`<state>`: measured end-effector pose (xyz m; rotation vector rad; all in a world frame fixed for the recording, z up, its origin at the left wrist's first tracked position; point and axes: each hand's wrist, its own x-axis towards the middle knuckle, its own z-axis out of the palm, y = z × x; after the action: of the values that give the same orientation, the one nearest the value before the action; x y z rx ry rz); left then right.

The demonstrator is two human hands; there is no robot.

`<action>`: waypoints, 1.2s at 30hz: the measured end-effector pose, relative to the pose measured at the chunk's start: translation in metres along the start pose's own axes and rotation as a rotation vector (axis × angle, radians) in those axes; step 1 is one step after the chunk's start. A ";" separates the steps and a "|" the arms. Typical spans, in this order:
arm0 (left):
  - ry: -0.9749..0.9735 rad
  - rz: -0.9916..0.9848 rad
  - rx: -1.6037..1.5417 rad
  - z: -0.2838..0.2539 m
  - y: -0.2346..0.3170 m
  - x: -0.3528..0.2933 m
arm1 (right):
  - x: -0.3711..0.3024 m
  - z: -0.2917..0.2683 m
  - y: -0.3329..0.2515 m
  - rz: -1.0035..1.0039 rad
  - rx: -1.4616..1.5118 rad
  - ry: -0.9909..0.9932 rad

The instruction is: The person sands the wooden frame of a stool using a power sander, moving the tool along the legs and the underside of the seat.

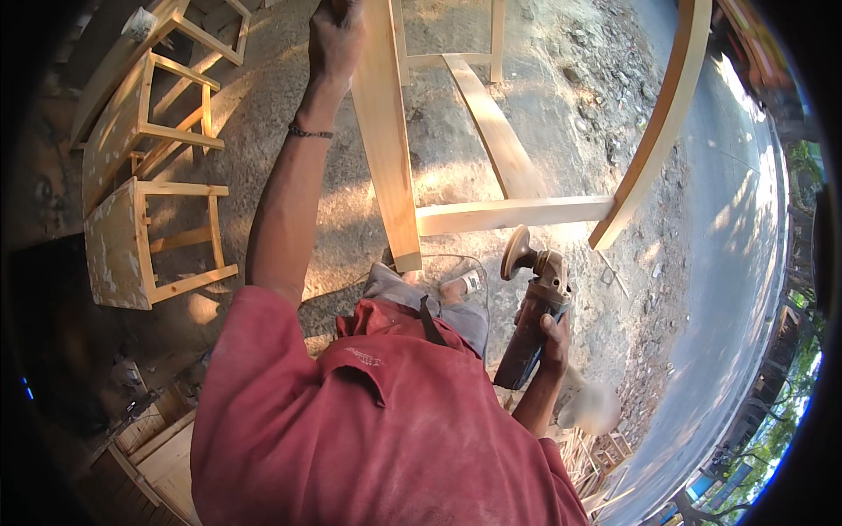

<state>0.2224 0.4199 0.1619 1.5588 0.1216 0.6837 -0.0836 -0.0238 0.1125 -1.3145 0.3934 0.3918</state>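
Observation:
My left arm reaches up to the top edge of the picture, where my left hand [337,39] closes on the side of a pale wooden leg [386,140]; the fingertips are partly cut off. The leg belongs to a wooden furniture frame with a crossbar [517,213] and a curved leg [653,140] at the right. At the lower right, my right hand [554,342] is wrapped round the body of an angle grinder [535,320]. Its round disc [519,253] sits just below the crossbar, apart from it. Whether the disc spins cannot be told.
Several wooden stools [171,241] lie on their sides at the left. A thin cord [469,257] runs by my feet. Rubble [605,79] borders a paved road [728,237] on the right. Wood scraps [605,451] lie at lower right, beside a blurred pale round object [592,408].

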 end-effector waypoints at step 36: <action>-0.035 -0.097 -0.015 -0.005 -0.001 0.008 | 0.072 0.130 -0.056 -0.211 0.190 -0.298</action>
<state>0.2267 0.4281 0.1632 1.5396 0.1645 0.5790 0.0139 0.0953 0.1513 -1.0798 0.0392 0.3563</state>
